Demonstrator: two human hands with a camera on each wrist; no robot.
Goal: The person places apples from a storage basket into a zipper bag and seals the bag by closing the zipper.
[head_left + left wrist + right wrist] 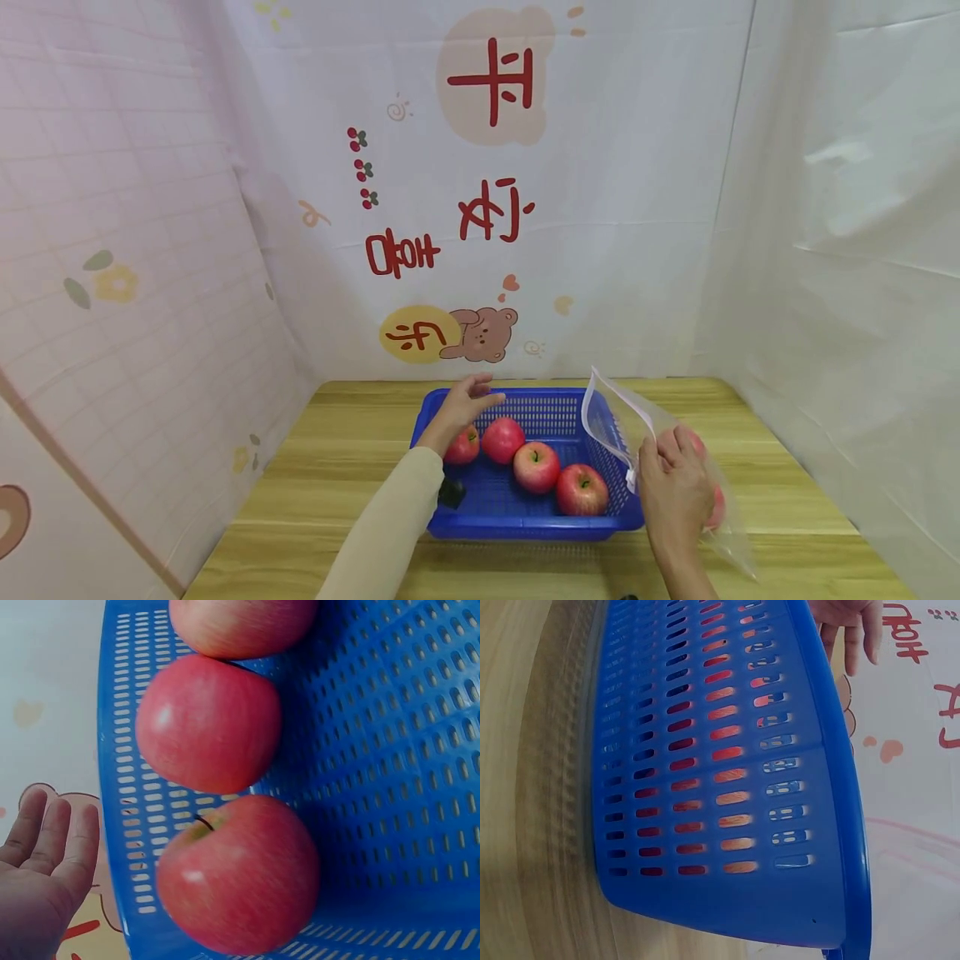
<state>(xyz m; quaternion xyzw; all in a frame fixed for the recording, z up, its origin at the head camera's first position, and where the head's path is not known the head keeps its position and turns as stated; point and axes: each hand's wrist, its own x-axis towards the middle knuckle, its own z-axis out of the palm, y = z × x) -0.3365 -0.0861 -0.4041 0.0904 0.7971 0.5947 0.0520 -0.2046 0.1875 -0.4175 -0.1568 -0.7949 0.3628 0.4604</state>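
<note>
A blue plastic basket with slotted walls holds several red apples. Over its back left part is my left hand, fingers extended and holding nothing, with an apple below the wrist. In the left wrist view that hand shows beside the basket rim, apart from the nearest apple. My right hand grips a clear zip bag by its edge, right of the basket. Its mouth gapes towards the basket, and apples show inside, partly behind the hand. The right wrist view shows neither bag nor right hand.
The basket stands on a wood-grain table. Behind it hangs a white printed cloth, with more cloth at both sides. A small black object shows by the left wrist, over the basket's left part.
</note>
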